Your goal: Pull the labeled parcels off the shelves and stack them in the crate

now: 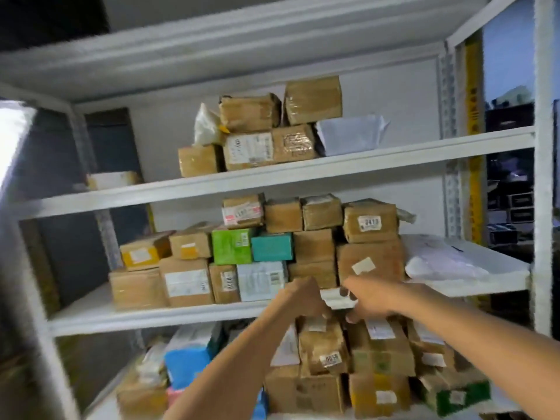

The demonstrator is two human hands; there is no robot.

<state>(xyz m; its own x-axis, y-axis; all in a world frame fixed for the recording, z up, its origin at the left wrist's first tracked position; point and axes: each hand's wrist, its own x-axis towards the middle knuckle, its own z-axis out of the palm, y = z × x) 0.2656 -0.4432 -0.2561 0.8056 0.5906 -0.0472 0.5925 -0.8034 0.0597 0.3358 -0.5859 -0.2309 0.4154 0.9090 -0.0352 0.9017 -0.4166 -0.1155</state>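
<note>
Reaching forward side by side, the left hand and right hand meet at the middle shelf's front edge. Blur hides whether they grip anything. Directly beneath, a level down, a brown labeled parcel leans back. Its long axis seems near vertical, its numbered label faces outward, and it sits nearer the left hand.

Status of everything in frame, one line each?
Left hand: at lower stack's top, fingers curled; grip unclear.
Right hand: beside it, reaching the same stack; grip unclear.
Top-shelf parcels: stacked, untouched.
Middle-shelf parcels: stacked, untouched.
Lower-shelf parcels: stacked, on shelf.
White mailer: flat on middle shelf.
Crate: not in view.
</note>
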